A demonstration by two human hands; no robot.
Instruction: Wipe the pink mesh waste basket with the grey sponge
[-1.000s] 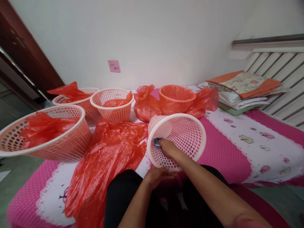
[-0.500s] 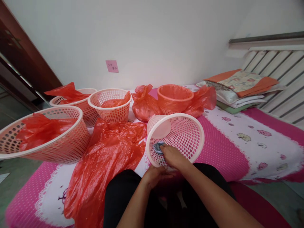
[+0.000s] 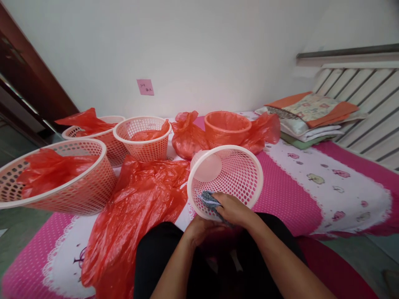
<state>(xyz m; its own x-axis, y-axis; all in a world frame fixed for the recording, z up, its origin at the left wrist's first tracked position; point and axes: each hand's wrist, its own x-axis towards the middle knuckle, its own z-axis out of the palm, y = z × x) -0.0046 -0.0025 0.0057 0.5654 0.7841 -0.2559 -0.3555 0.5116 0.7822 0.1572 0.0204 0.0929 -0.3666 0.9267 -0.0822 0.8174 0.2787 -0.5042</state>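
Our white perforated plastic basket (image 3: 215, 167) lies tipped just ahead at twelve o'clock, mouth facing us, beyond the black-trousered knees (image 3: 158, 249). Our right hand (image 3: 232, 207) grasps a bunched grey-blue cloth (image 3: 209, 200) at the mouth's seven o'clock, just inside the rim. Our left hand (image 3: 199, 230) is under the rim, also near seven; its fingers are partly hidden, so we cannot tell how firmly they grip.

To wipe well, we would brace the rim from below, spread the cloth flatter so it covers more holes, and turn the basket to bring fresh wall to the cloth. The loose red plastic bag (image 3: 140, 207) at nine o'clock should stay clear of our forearms.
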